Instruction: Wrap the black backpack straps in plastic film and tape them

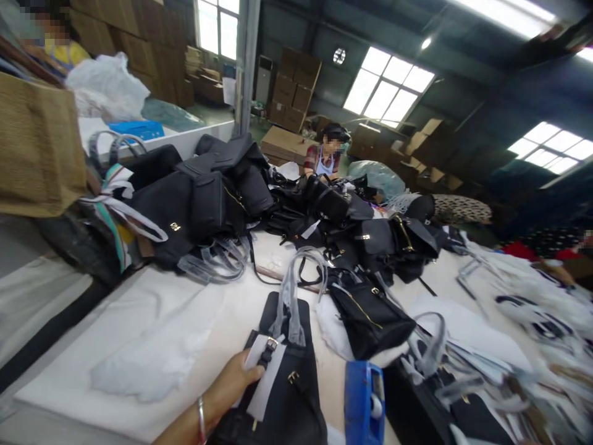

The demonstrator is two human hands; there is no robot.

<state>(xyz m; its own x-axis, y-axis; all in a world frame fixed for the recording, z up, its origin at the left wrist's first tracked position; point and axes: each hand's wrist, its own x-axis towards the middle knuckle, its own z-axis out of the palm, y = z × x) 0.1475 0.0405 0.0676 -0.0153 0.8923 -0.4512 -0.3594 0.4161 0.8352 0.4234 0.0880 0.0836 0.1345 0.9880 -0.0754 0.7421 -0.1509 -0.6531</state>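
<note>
My left hand (236,378), with a bangle at the wrist, reaches in from the bottom. Its fingers are closed on a black buckle strap (267,355) with a gold-coloured buckle. A strip of white paper (265,395) lies under that strap. Beneath them is a black handbag (303,405), its flap turned toward the far side and its handles (290,296) wrapped in clear plastic. A second gold-coloured fitting shows on the bag's right. My right hand is out of view.
A blue tape dispenser (359,402) stands right of the bag. Several black bags (365,312) are heaped across the white table (152,408). White sheets (482,352) lie at right. A brown bag (39,148) is at left; a co-worker (324,157) is behind the heap.
</note>
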